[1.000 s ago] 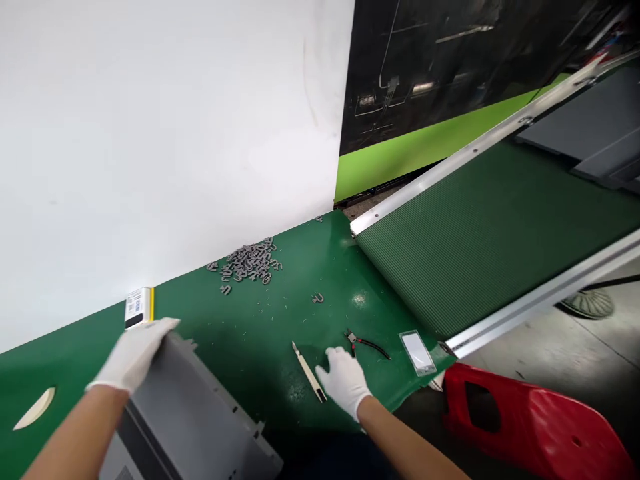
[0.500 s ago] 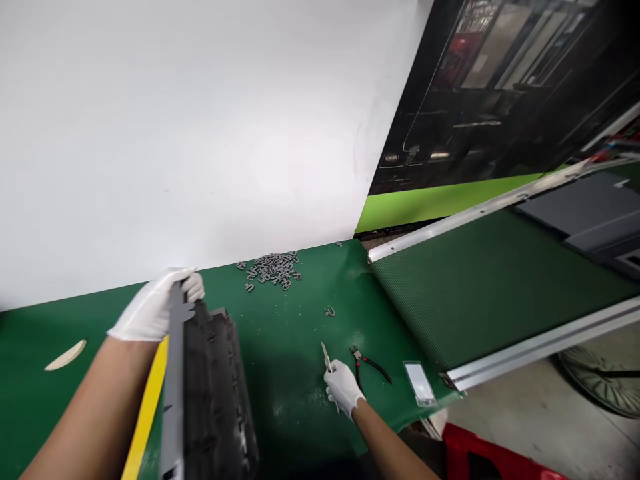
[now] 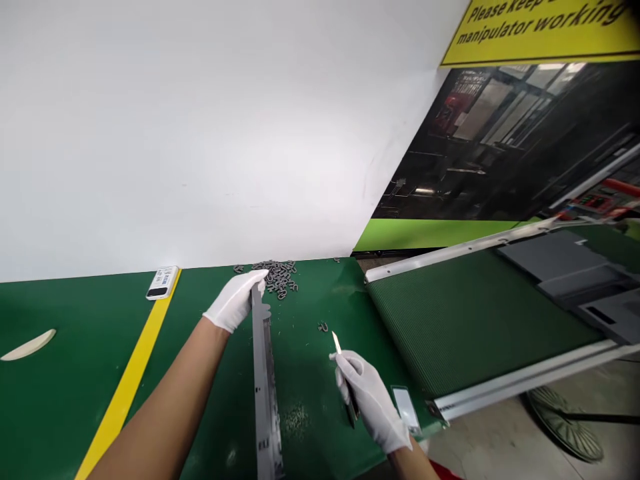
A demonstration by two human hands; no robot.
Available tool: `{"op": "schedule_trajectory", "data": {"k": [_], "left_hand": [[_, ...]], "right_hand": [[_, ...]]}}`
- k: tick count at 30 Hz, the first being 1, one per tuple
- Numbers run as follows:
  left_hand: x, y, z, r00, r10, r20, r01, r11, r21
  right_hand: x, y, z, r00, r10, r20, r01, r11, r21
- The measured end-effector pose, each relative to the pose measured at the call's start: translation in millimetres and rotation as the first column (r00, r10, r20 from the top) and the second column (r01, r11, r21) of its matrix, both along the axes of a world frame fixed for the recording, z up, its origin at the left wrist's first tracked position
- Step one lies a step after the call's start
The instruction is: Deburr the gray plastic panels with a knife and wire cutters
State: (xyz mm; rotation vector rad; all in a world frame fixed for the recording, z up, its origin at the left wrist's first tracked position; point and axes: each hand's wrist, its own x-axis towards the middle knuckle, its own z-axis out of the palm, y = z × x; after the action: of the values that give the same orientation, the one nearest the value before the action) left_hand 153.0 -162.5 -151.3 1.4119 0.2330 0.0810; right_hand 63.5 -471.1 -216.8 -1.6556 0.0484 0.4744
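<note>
Head view looks down on a green table (image 3: 75, 400) that runs along a white wall (image 3: 200, 133). Around the hands lie a heap of small grey clips (image 3: 276, 275) at the far edge by the wall, one stray clip (image 3: 323, 327) between the two hands, a small white device (image 3: 163, 283) at the far end of a yellow stripe (image 3: 131, 380), a pale flat scrap (image 3: 27, 345) far left, and a clear flat packet (image 3: 406, 408) just right of the right hand. To the right a ribbed green conveyor belt (image 3: 475, 313) carries grey moulded panels (image 3: 575, 270); a yellow sign (image 3: 540, 30) hangs above it.

The left hand (image 3: 235, 301), in a white glove, closes its fingers over the far end of a grey plastic panel (image 3: 264, 380), which stands on edge on the table and runs toward the camera. The right hand (image 3: 367, 393), also gloved, is curled around a thin knife (image 3: 338, 347) with its blade pointing up and away.

Half a second ago the panel showed its dark ribbed inside and stood left of the yellow stripe's line; now only its thin edge shows, nearer the middle. The knife has risen off the table, and the pliers seen beside it are out of sight behind the right hand.

The panel's near end is cut off by the picture's bottom edge, the knife's handle is hidden in the glove, and the sign's text is cropped.
</note>
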Motion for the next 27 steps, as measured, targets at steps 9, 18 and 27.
{"op": "schedule_trajectory", "data": {"k": [9,18,27], "left_hand": [[-14,5,3.8,0.991,-0.107,0.082,0.095,0.987,0.133],[-15,10,2.3,0.986,-0.145,0.083,0.136,0.985,0.108],[-19,8,9.3,0.979,-0.175,0.106,0.153,0.971,0.182]], "right_hand": [[48,75,94.4,0.897,0.383,0.221,-0.302,0.896,-0.326],[92,140,136.3,0.671,0.686,0.281,-0.129,0.481,-0.867],[96,145,140.8,0.597,0.746,0.296,-0.003,0.371,-0.929]]}}
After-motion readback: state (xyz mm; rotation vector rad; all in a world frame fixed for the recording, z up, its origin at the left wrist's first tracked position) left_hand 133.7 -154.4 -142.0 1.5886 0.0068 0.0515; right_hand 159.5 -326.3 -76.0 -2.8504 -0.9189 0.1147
